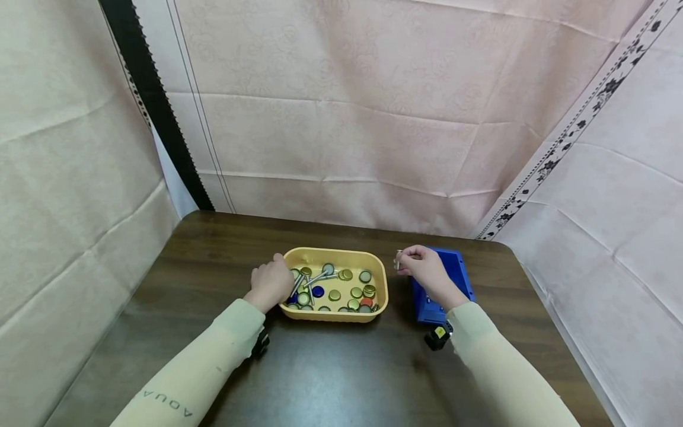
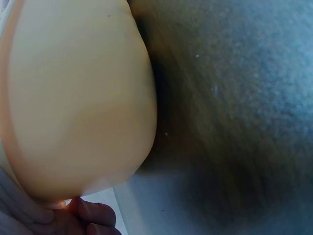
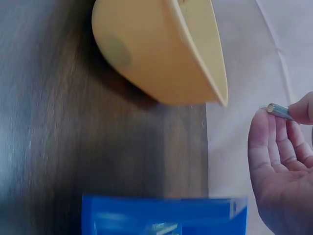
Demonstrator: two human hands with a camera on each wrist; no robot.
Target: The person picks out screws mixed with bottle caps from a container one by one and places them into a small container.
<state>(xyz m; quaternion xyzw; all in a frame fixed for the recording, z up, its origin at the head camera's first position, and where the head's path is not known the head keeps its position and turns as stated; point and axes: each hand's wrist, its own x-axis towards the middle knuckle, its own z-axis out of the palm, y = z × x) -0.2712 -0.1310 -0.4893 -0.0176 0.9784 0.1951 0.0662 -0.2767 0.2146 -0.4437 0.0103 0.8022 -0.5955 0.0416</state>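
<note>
A yellow plastic basin point(image 1: 334, 316) stands mid-table, holding bottle caps point(image 1: 334, 295) in gold, silver, blue and red, and several long metal nails or bolts point(image 1: 315, 279) at its left end. My left hand point(image 1: 271, 281) grips the basin's left rim; in the left wrist view its curled fingers point(image 2: 98, 213) show beside the basin wall point(image 2: 83, 107). Right of the basin, my right hand point(image 1: 424, 270) is raised near a blue bin point(image 1: 458, 270). Between thumb and fingertips it pinches a short metal rod point(image 3: 279, 111), whose far end is hidden by the thumb.
The dark wooden table point(image 1: 341, 367) ends at a back edge close behind both containers. A pale cloth point(image 1: 341, 118) hangs behind it and along both sides. Inside the blue bin a shiny metal piece point(image 3: 164, 228) shows.
</note>
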